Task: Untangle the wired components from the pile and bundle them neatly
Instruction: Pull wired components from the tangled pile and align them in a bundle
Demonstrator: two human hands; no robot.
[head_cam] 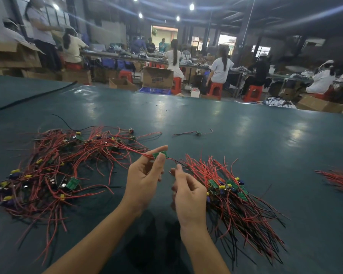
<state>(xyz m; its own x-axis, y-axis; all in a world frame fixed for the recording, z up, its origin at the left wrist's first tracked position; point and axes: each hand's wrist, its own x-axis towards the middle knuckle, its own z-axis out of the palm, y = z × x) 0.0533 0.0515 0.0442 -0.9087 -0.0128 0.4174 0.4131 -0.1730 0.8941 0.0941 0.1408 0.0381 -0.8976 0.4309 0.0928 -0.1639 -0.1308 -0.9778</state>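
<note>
One green board [159, 155] sits pinched in my left hand [145, 178], raised between tangled pile [53, 171] and sorted bundle [236, 198] to draw its wires [127, 148] free; my right hand [188, 192] curls near its lead [174, 160], grip unclear.

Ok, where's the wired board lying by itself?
Head view: the lone wired board lies on the green table, beyond the right hand, right of the tangled pile.

Bright ceiling bulbs [191, 6] light long benches [111, 54], red stools [214, 89] and cardboard boxes [157, 78] (one open).
</note>
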